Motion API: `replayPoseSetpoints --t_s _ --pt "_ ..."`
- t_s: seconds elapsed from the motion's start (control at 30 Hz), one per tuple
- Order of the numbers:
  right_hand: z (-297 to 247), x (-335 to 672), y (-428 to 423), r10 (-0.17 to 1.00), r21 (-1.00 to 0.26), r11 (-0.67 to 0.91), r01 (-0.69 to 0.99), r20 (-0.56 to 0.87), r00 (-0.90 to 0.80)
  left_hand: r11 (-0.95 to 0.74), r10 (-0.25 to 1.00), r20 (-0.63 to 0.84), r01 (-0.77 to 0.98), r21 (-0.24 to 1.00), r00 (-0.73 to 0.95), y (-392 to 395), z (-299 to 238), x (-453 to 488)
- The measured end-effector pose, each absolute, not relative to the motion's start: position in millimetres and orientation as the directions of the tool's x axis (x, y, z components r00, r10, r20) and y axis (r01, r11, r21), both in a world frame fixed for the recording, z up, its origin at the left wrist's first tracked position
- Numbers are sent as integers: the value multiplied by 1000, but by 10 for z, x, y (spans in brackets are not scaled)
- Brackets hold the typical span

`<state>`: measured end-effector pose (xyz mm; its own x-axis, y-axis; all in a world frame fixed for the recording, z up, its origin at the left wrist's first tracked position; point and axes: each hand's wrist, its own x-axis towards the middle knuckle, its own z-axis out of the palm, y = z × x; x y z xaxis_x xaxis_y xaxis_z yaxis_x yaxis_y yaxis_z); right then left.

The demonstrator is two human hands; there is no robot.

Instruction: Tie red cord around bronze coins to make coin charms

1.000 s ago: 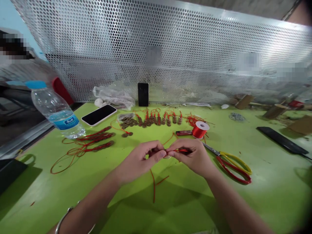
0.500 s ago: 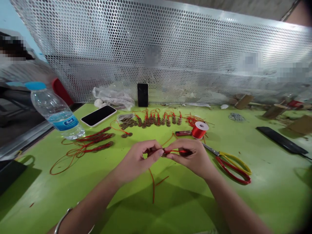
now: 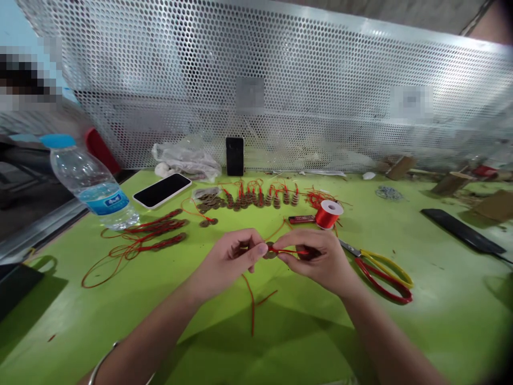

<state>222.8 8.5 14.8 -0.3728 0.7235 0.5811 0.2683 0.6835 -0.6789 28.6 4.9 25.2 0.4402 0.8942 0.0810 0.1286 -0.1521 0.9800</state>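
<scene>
Between my hands, above the green table, a round dark coin (image 3: 271, 251) shows with red cord (image 3: 286, 251) knotted at it. My left hand (image 3: 236, 256) pinches the coin's left side between thumb and fingers; whatever lies inside its curled fingers is hidden. My right hand (image 3: 316, 259) is closed on the red cord, just right of the coin. Below the left hand, a loose red cord end (image 3: 252, 307) and a short cut piece of cord (image 3: 267, 297) appear.
Scissors (image 3: 380, 272) lie right of my right hand, near a spool of red thread (image 3: 327, 214). Strung coins (image 3: 260, 199) line the table's back, with more corded coins (image 3: 160, 235) at left. A water bottle (image 3: 106, 198), a phone (image 3: 162, 190) and a black pouch (image 3: 460, 230) lie around.
My left fingers have shifted slightly left along the piece, and more of the coin now shows between the hands. My right hand keeps hold of the cord.
</scene>
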Motion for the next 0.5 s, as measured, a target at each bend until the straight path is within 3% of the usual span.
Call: replayPoseSetpoints --t_s 0.27,0.5 --pt "123 2218 79 660 -589 751 298 670 -339 -109 883 67 65 992 464 56 267 300" --pt "136 2212 74 695 -650 717 250 642 -324 -72 869 78 -31 997 489 62 235 308"
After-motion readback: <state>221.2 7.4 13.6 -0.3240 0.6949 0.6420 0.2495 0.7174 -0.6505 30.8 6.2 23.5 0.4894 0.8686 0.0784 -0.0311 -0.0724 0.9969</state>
